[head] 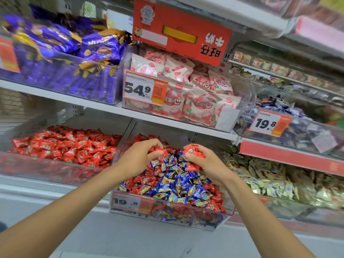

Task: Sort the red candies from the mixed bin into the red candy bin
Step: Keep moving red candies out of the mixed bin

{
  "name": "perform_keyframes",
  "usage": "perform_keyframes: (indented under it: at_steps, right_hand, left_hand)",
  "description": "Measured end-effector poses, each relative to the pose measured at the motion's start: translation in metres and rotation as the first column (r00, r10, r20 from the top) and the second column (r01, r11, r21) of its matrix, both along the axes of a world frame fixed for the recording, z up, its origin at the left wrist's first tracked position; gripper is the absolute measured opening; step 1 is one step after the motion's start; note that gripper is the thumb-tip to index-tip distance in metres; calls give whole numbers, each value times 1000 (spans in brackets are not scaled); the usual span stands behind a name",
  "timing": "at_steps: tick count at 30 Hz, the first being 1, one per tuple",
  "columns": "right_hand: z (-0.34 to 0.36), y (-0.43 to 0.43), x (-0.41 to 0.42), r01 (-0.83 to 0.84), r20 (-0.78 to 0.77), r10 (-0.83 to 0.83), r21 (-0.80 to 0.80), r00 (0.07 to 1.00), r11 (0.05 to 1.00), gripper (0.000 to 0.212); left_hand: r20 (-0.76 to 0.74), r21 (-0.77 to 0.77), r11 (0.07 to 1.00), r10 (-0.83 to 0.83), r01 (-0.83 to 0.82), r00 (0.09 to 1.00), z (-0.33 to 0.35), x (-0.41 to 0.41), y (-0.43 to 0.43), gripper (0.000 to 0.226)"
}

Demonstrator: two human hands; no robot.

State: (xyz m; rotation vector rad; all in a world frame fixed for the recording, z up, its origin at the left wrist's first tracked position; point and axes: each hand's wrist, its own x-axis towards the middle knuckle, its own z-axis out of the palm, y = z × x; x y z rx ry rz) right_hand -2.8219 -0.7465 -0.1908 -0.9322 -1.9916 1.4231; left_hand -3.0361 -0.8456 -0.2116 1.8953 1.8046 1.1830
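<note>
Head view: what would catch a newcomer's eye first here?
At centre, over the mixed bin of red, blue and yellow sweets, the left hand and the right hand each grip a clutch of red candies. Just left of it sits the red candy bin, heaped all red. At top centre, a big red box shows upside-down lettering.

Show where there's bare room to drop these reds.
Bare floor at the back of the red candy bin, behind the red candies; and the back of the mixed bin, past the left hand and right hand. Its front is heaped.
</note>
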Motion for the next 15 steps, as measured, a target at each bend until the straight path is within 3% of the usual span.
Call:
perform_keyframes:
  at_steps: [5,10,15]
  right_hand:
    - [1,-23,-35,-17,-108,18,9,994,1000,21]
    - [-4,-23,-52,23,36,-27,111,999,994,18]
    - [-11,-19,-53,-23,244,-47,276,969,961,22]
  left_hand:
    - [54,91,994,57,-62,997,13,-31,-32,7]
    - [278,92,990,79,-108,957,10,-65,-53,7]
    - [294,66,990,97,-121,951,3,-65,-51,9]
